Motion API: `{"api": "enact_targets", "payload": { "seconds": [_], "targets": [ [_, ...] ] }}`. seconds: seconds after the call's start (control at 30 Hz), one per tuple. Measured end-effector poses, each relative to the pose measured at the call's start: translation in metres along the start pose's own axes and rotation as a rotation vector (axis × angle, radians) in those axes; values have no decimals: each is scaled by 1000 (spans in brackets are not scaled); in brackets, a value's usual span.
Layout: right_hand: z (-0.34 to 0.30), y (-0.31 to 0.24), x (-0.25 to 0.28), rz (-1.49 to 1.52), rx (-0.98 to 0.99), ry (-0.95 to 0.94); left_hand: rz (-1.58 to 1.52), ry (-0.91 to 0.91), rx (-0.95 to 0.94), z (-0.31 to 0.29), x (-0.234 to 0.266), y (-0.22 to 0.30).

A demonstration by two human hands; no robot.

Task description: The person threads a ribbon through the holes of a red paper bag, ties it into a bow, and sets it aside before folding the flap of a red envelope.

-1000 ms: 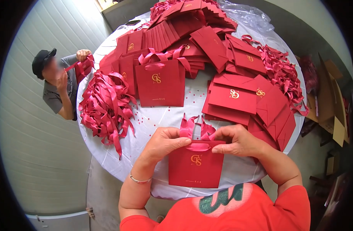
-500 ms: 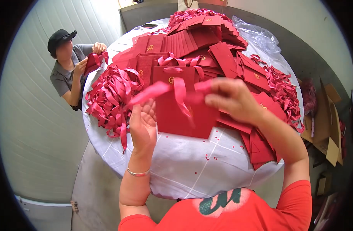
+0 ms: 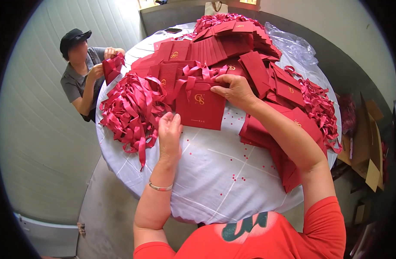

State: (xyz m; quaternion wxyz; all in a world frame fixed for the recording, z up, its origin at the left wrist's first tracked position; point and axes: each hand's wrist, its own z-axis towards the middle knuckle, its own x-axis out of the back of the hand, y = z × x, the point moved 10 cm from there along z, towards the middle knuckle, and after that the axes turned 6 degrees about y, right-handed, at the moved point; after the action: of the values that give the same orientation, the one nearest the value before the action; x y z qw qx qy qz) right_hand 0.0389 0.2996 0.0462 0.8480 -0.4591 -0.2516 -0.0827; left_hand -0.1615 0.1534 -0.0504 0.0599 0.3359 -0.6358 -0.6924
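A red paper gift bag [image 3: 201, 110] with a gold emblem and pink ribbon handles stands upright in front of me, among other bags. My right hand [image 3: 237, 91] pinches its top right corner between thumb and fingers. Beside the lower left edge of that bag is my left hand [image 3: 169, 134], fingers pointing up and holding nothing I can see; whether they touch the bag is unclear. A ribbon handle [image 3: 190, 85] loops over the bag's front. Close to my left hand lies a heap of pink ribbons [image 3: 131, 108].
Stacked red bags [image 3: 211, 48] cover the far part of the round, white-clothed table [image 3: 206, 181]. More bags [image 3: 284, 129] lie under my right forearm. Small red dots are scattered on the cloth. Clear plastic [image 3: 293, 43] lies far right. A person [image 3: 83, 71] at left handles a red bag.
The bag has moved away from me and now stands farther back. My right hand has shifted from the ribbon to the bag's top corner. The left hand has moved slightly right.
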Motion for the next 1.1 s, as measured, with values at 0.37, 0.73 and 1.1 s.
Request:
{"api": "enact_targets", "payload": {
  "seconds": [0.37,0.73,1.1],
  "targets": [
    [-51,1,73,-89,-39,-108,236,-92,-176,-6,-14,8],
    [-154,-16,112,-610,264,-121,471,-199,-239,-30,-36,1],
    [-161,-29,123,-483,389,140,412,-315,-256,-53,-53,15]
  ]
}}
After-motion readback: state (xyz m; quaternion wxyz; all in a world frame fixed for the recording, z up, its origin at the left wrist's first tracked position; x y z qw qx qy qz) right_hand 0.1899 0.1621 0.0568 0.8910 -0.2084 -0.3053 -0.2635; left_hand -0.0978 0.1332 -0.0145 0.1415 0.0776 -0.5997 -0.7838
